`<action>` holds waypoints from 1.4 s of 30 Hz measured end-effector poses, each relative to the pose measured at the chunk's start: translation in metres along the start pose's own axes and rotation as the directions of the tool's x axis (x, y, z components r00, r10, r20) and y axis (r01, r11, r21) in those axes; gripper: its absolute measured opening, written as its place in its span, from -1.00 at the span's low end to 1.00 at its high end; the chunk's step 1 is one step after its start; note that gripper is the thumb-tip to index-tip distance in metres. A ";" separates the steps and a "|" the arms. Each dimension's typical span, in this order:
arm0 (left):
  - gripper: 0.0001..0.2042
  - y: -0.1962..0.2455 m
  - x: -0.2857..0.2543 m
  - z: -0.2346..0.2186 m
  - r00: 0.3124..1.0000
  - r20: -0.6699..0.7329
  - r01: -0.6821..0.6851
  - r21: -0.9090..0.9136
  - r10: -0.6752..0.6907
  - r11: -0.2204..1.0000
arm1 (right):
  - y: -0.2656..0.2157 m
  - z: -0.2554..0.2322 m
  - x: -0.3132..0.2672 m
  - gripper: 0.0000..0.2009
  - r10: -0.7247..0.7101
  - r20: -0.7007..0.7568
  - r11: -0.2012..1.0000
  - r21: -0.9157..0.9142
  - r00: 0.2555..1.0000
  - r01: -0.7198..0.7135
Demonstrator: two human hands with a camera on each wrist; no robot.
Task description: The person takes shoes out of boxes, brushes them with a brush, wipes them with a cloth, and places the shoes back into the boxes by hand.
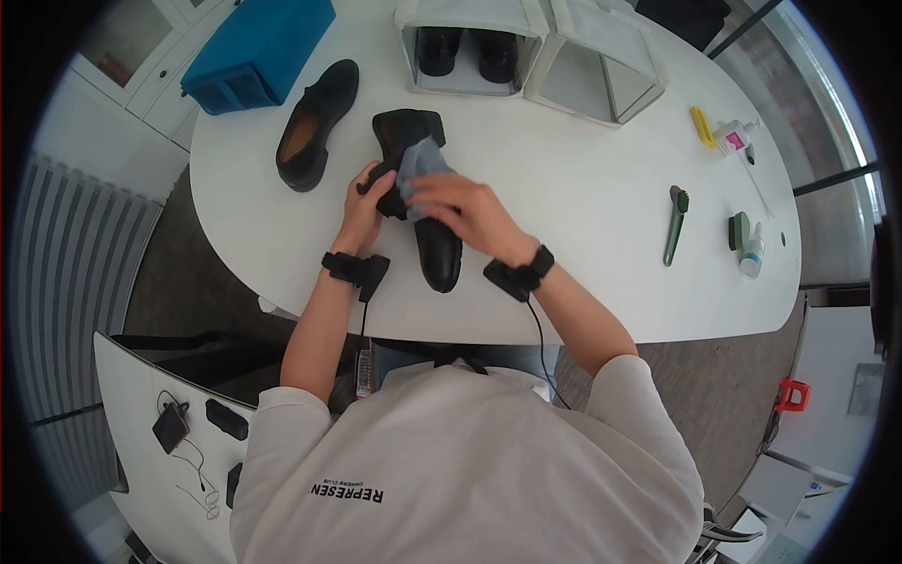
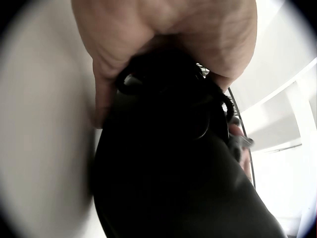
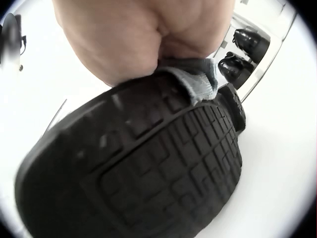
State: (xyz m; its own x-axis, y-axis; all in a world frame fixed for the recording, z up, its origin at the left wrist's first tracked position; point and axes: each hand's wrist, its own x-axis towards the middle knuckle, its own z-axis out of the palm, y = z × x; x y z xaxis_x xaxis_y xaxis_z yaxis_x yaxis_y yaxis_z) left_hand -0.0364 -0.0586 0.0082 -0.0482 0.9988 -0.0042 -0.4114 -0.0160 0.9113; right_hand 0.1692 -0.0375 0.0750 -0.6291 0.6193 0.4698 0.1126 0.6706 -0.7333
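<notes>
A black lace-up shoe (image 1: 439, 256) is tilted on its side over the white table, toe toward the person. My left hand (image 1: 360, 212) grips it around the laced middle; in the left wrist view the thumb and fingers (image 2: 102, 96) wrap both sides near the laces. My right hand (image 1: 474, 214) holds a grey-blue cloth (image 1: 422, 166) against the shoe. In the right wrist view, the cloth (image 3: 200, 82) lies at the edge of the treaded sole (image 3: 173, 148). Left of the hands, a second black shoe (image 1: 324, 111) with a brown insole lies apart.
A blue case (image 1: 258, 52) stands at the back left. A white shoe box (image 1: 467, 91) holds a pair of black shoes, beside another white box (image 1: 597, 80). On the right lie a green-handled brush (image 1: 676, 226), a green block brush (image 1: 738, 231), bottles (image 1: 752, 256) and a yellow item (image 1: 702, 126).
</notes>
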 end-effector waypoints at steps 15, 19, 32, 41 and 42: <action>-0.81 0.004 -0.008 -0.001 0.992 -0.084 0.083 -0.161 -0.098 0.984 | -0.054 -0.005 -0.062 -0.78 -0.160 0.205 0.985 -0.023 0.966 0.169; -0.72 0.002 -0.006 0.008 0.988 -0.102 0.104 -0.149 -0.120 0.983 | -0.051 -0.005 -0.063 -0.76 -0.184 0.162 0.976 -0.085 0.970 0.199; -0.50 -0.003 0.017 0.034 0.986 0.077 0.120 0.267 -0.145 0.956 | -0.020 -0.026 -0.054 -0.78 -0.080 0.052 0.963 -0.255 0.995 0.091; -0.51 0.003 0.028 0.044 0.964 0.158 0.174 0.236 -0.215 0.956 | 0.015 -0.032 -0.032 -0.79 -0.041 -0.143 0.973 -0.232 0.989 0.006; -0.51 0.002 0.029 0.042 0.964 0.157 0.173 0.237 -0.214 0.956 | 0.023 -0.034 -0.026 -0.79 -0.042 -0.143 0.973 -0.231 0.989 0.008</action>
State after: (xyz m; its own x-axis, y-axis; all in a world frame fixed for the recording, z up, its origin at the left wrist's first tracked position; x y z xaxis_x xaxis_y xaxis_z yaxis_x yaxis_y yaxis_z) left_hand 0.0000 -0.0282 0.0275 0.1847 0.9737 -0.1338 -0.1862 0.1683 0.9680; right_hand 0.2146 -0.0243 0.0631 -0.5170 0.6425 0.5656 0.2825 0.7518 -0.5959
